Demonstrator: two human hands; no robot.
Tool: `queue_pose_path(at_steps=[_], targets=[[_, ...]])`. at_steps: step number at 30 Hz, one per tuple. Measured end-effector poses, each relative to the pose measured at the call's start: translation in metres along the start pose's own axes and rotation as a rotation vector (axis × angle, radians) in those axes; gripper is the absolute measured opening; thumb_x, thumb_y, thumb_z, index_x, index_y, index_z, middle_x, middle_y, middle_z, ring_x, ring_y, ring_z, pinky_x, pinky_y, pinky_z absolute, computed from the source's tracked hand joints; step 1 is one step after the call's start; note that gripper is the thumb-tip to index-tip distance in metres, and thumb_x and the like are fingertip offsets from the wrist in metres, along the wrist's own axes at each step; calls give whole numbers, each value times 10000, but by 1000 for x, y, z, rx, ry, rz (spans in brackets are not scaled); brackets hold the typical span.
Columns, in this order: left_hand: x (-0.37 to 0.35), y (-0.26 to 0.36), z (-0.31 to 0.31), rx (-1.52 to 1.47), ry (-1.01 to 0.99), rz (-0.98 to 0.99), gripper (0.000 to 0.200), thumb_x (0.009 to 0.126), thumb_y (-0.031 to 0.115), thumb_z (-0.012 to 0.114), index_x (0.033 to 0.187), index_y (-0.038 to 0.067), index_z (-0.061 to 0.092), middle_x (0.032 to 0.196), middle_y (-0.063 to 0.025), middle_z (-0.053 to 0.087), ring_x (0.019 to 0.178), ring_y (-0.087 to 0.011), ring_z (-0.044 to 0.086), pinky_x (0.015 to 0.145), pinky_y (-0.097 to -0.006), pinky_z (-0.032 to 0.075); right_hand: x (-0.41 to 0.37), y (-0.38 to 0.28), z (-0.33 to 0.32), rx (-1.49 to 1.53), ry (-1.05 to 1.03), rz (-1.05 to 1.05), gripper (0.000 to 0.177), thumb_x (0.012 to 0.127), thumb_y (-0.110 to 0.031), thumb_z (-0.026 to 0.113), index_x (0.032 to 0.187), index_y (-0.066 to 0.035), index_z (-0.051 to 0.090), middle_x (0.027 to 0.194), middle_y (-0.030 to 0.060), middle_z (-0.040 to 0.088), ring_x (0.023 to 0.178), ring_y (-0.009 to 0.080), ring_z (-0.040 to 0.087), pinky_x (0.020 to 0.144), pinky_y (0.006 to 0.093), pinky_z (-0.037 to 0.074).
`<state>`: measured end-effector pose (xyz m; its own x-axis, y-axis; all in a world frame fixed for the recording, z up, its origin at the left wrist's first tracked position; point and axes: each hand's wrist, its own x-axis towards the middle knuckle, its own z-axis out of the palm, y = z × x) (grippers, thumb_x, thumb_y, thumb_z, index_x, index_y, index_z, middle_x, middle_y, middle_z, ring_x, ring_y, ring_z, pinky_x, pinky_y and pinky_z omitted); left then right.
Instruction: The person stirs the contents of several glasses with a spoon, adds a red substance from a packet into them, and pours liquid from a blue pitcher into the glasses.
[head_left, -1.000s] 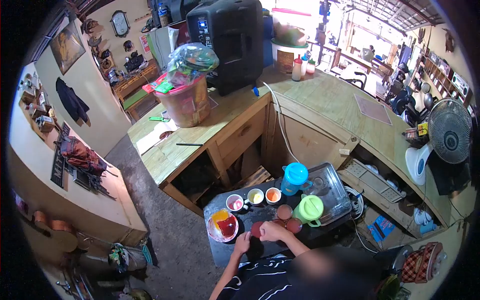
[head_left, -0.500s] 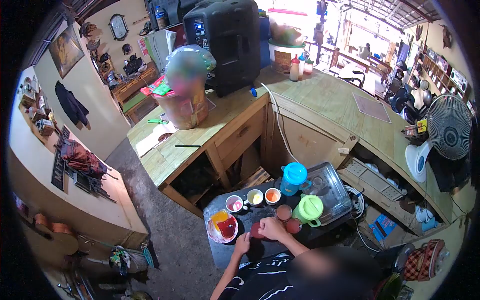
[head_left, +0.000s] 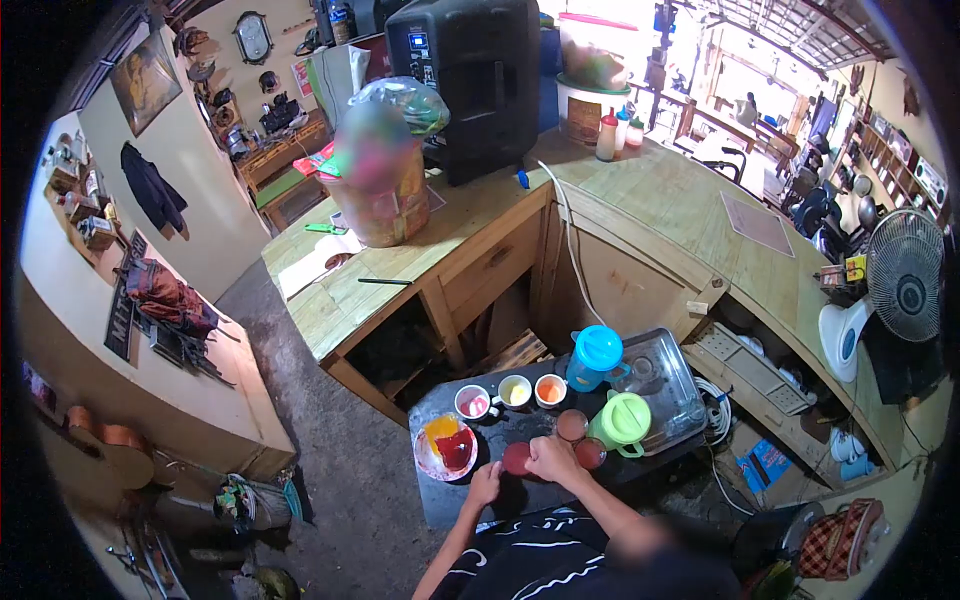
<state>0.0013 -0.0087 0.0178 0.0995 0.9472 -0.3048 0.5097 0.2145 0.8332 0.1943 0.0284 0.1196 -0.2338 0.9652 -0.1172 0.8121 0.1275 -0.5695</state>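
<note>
On the dark table (head_left: 440, 505), a glass of red drink (head_left: 516, 459) stands between my two hands. My left hand (head_left: 485, 484) is closed at its left side, with a fingertip close to the rim. My right hand (head_left: 552, 460) is a fist against its right side; whatever it grips is hidden. Two more glasses hold brownish-red drink: a far glass (head_left: 572, 426) and a near glass (head_left: 590, 453). A plate (head_left: 424, 468) carries yellow and red jelly-like pieces. Behind are a cup with pink contents (head_left: 473, 402), a cup with pale yellow contents (head_left: 514, 391) and a cup with orange contents (head_left: 550, 390).
A blue pitcher (head_left: 597, 357) and a green pitcher (head_left: 622, 423) stand to the right, beside a clear tray (head_left: 683, 400). Beyond is a wooden counter (head_left: 640, 200) bearing a black speaker (head_left: 465, 90), a large bucket (head_left: 385, 205) and sauce bottles (head_left: 607, 136). A fan (head_left: 905, 275) is at right.
The view has tilted slightly, so the counter sits a little further right and higher. Both hands stay around the red glass, and more of its top shows beside my right fist.
</note>
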Motion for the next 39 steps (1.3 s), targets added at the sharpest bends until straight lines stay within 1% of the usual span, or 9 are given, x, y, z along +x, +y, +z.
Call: queue_pose_path(at_steps=[3,6,10,16,22,25,28,34,39], targets=[[-1,0,0,43,12,32,406,957,320,381,904,-13,606,861,-263,609,867,-436,583,748,-471,447,0,2,-3,-3,-293,-150,180,675,-194,688,660,-34,607,658,168,630,650,338,636,587,440,496],[1,-4,2,57,20,50,393,958,309,384,910,-9,609,874,-258,613,872,-429,587,749,-468,449,2,-7,-4,251,-214,-125,173,667,-193,682,673,-35,610,669,173,632,663,348,634,590,452,495],[0,-6,4,26,37,42,398,958,306,387,896,-14,615,888,-259,615,873,-420,593,754,-466,451,2,-8,-5,19,36,-16,230,667,-222,696,661,-16,595,672,179,632,656,341,636,574,433,488],[-1,-9,7,13,65,44,420,957,317,392,877,-25,622,877,-259,619,869,-417,597,753,-469,454,-1,4,-1,235,-340,-194,165,664,-186,684,662,-37,614,646,178,624,634,345,631,567,434,493],[-2,-4,4,50,42,54,422,957,322,393,913,-25,629,878,-256,627,862,-418,604,748,-461,464,-4,-4,-1,108,90,41,184,647,-186,682,614,-31,588,657,172,624,644,334,637,587,431,496],[-3,1,2,39,59,71,423,958,321,391,913,-25,630,880,-251,632,856,-413,609,742,-457,469,-4,0,2,-71,-172,-109,148,654,-173,681,668,-40,618,659,158,635,631,323,639,585,420,500],[0,-3,4,16,64,111,421,958,318,390,901,-26,625,863,-260,623,843,-425,603,721,-466,462,-7,-5,1,255,-262,-150,130,664,-181,654,673,-54,628,664,171,635,635,347,636,587,436,505],[3,-13,8,17,42,45,423,956,320,388,837,-31,593,797,-275,591,799,-453,580,672,-489,432,-3,-7,-1,-26,104,37,129,671,-179,631,667,-51,617,687,151,645,671,340,642,616,447,503],[2,-7,9,-6,69,58,420,952,319,392,827,-30,589,794,-273,591,793,-456,575,677,-495,430,-9,-7,-6,203,-256,-166,150,675,-188,644,660,-44,604,694,162,638,687,348,634,607,438,501]])
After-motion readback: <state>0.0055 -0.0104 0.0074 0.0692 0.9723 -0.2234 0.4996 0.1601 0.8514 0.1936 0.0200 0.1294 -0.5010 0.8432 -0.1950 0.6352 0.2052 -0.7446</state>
